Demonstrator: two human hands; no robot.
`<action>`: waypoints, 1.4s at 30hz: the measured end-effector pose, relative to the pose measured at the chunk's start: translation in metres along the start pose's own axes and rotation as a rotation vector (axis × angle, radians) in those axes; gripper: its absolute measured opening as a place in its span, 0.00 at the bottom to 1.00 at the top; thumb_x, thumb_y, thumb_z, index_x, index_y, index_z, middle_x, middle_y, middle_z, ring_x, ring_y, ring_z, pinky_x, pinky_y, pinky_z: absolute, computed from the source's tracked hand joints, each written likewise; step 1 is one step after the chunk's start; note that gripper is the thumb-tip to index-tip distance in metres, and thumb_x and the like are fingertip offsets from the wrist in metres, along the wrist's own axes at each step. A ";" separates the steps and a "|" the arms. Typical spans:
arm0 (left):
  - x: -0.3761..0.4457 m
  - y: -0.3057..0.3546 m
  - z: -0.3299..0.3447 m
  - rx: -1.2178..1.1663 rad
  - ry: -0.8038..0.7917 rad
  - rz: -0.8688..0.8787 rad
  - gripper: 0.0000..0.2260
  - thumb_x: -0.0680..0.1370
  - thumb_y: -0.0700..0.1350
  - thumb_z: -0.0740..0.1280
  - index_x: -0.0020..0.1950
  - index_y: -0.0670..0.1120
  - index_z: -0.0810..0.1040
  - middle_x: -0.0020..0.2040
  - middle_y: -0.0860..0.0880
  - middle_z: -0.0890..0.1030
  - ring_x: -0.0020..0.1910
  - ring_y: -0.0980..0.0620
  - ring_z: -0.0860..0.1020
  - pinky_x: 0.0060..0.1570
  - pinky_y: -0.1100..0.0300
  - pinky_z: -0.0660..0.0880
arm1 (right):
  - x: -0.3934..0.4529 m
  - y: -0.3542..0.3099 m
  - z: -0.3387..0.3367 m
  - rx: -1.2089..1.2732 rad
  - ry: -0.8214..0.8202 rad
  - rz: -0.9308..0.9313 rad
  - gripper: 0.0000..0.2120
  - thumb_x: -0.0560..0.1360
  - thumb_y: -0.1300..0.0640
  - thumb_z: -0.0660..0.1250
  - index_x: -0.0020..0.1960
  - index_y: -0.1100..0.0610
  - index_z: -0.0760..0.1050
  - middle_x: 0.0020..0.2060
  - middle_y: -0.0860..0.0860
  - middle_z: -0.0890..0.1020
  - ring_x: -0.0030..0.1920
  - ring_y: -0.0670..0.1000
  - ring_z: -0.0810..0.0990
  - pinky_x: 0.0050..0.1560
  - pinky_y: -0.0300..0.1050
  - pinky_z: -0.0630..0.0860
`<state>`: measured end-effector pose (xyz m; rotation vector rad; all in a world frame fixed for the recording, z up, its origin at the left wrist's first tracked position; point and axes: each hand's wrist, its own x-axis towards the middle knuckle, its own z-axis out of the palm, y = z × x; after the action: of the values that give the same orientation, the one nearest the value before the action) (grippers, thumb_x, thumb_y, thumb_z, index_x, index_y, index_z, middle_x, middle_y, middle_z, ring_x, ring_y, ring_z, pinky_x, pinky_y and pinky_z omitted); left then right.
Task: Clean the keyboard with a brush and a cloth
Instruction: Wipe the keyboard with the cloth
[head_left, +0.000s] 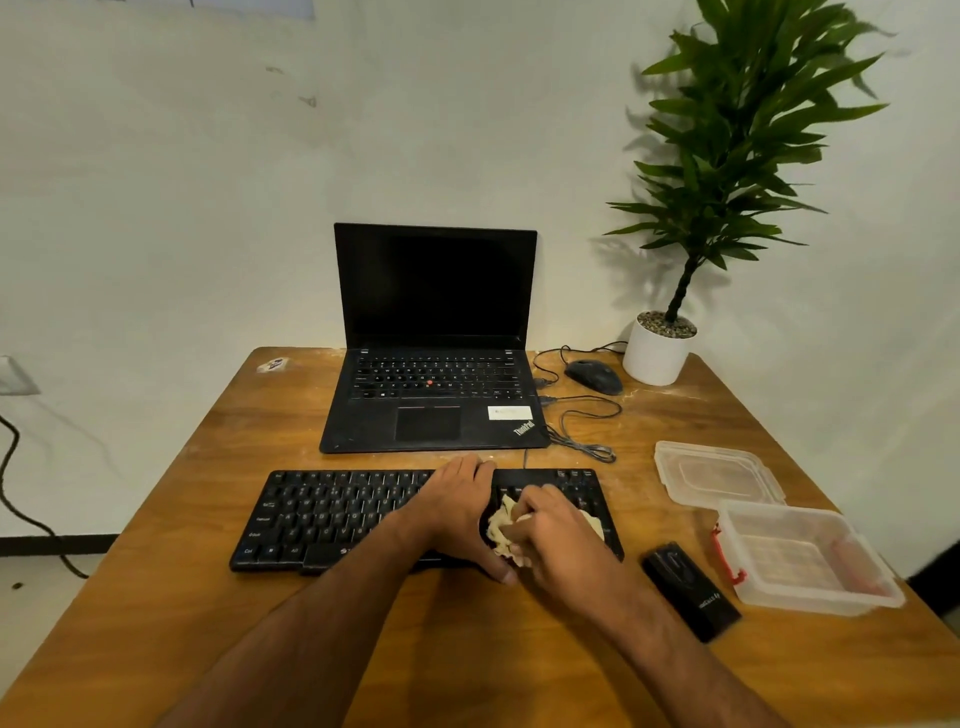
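Filling most of the view, a worn wooden table (156, 519) stands against a pale wall, and at its far right corner a tall leafy plant (737, 135) rises from a white pot (655, 358). An open black laptop (434, 338) with a dark screen sits at the back centre, directly behind the black keyboard (332, 517), which lies across the middle of the table near the front. To the right stand a clear plastic box (805, 561) with a red latch and, just behind it, its clear lid (719, 473). Between the box and the keyboard's right end lies a small black case (691, 592), printed with white lettering too small to read. A black mouse (594, 375) rests beside the pot, its cable (582, 441) looping down past the laptop's right edge. The left hand (457, 512) lies flat across the keyboard's right-centre, fingers straight and reaching its far edge, hiding those keys. The right hand (556, 535) clutches a crumpled cream cloth (501, 530), pressing it onto the keyboard's right end.
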<state>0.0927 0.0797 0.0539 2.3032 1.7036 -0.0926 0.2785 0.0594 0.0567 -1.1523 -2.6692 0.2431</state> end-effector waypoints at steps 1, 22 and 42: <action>0.000 -0.001 0.001 0.006 0.004 -0.001 0.62 0.63 0.74 0.76 0.83 0.41 0.53 0.78 0.44 0.60 0.77 0.44 0.60 0.79 0.49 0.57 | -0.002 0.001 0.000 -0.012 -0.009 -0.010 0.11 0.79 0.53 0.67 0.59 0.53 0.83 0.51 0.46 0.72 0.54 0.47 0.66 0.50 0.40 0.63; 0.005 -0.001 -0.003 -0.012 -0.063 -0.026 0.62 0.62 0.74 0.77 0.83 0.44 0.52 0.79 0.45 0.60 0.77 0.44 0.60 0.79 0.47 0.59 | -0.022 0.015 -0.023 0.073 -0.096 0.203 0.05 0.76 0.60 0.71 0.46 0.50 0.81 0.47 0.44 0.80 0.46 0.43 0.80 0.50 0.42 0.81; 0.008 -0.001 -0.001 -0.011 -0.066 -0.047 0.62 0.61 0.74 0.77 0.82 0.44 0.54 0.78 0.45 0.61 0.76 0.45 0.60 0.78 0.49 0.60 | -0.011 0.009 -0.010 -0.017 -0.002 0.163 0.15 0.77 0.60 0.69 0.63 0.50 0.81 0.58 0.48 0.81 0.61 0.47 0.74 0.62 0.43 0.74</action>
<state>0.0940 0.0875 0.0525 2.2271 1.7222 -0.1660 0.2943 0.0584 0.0626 -1.3773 -2.5861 0.2489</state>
